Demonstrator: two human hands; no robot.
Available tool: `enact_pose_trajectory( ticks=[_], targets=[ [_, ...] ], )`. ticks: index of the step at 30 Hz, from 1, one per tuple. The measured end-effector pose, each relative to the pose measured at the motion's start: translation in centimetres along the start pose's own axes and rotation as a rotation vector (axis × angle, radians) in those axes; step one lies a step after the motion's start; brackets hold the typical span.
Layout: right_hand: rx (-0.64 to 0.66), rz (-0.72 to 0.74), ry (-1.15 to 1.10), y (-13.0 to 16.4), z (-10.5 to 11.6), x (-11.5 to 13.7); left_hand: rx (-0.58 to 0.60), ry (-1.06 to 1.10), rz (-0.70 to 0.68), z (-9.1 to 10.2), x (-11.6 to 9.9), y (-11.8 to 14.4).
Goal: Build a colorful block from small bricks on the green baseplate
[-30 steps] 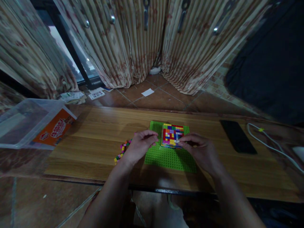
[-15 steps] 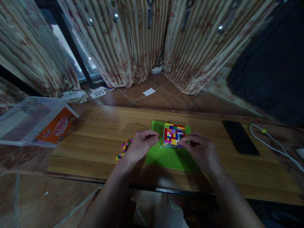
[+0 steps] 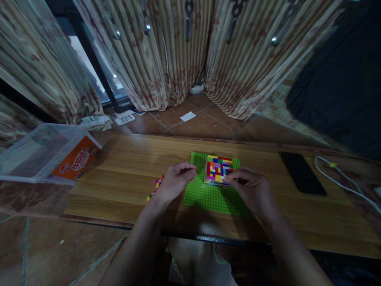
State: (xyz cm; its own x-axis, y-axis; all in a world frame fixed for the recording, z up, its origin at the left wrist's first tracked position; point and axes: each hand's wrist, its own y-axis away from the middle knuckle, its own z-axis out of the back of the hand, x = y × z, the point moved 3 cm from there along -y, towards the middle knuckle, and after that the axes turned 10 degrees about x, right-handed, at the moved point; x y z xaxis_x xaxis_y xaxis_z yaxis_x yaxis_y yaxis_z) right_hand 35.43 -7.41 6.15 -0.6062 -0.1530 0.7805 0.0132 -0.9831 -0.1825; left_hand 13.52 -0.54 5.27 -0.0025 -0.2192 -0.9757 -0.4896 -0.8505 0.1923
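Note:
A low block built of many-coloured toy bricks (image 3: 218,167) sits on the upper part of a green studded baseplate (image 3: 214,198). With thumb and finger pinched, my right hand (image 3: 253,186) is at the block's near right corner; a small pale brick shows at the fingertips. My left hand (image 3: 175,180) hovers by the baseplate's left edge, thumb and fingertips brought together; whatever they hold, if anything, is too small to make out. Loose coloured bricks (image 3: 156,186) lie on the table beside my left hand, partly hidden behind it.
The wooden table (image 3: 125,171) carries a black phone (image 3: 303,173) and a white cable (image 3: 342,178) on the right. A clear plastic bin (image 3: 38,155) with an orange label stands at the left end. Patterned curtains (image 3: 178,59) hang beyond the table.
My left hand has shifted slightly left, its fingertips drawn a little closer together. My right hand stays at the block's corner. The whole view has moved slightly.

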Motion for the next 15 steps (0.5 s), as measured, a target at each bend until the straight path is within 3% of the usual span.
enact_pose_trajectory(
  ticks=[2,8,15],
  targets=[
    [-0.055,-0.015,-0.043,0.1,0.3,0.1,-0.033,0.020,-0.008,0.4,-0.2,0.1],
    [-0.401,-0.022,-0.132,0.2,1.7,1.0,-0.146,0.084,-0.030,1.7,-1.2,0.5],
    [-0.542,0.050,-0.114,0.7,1.2,2.3,-0.363,0.212,-0.160,3.8,-1.9,1.0]
  ],
)
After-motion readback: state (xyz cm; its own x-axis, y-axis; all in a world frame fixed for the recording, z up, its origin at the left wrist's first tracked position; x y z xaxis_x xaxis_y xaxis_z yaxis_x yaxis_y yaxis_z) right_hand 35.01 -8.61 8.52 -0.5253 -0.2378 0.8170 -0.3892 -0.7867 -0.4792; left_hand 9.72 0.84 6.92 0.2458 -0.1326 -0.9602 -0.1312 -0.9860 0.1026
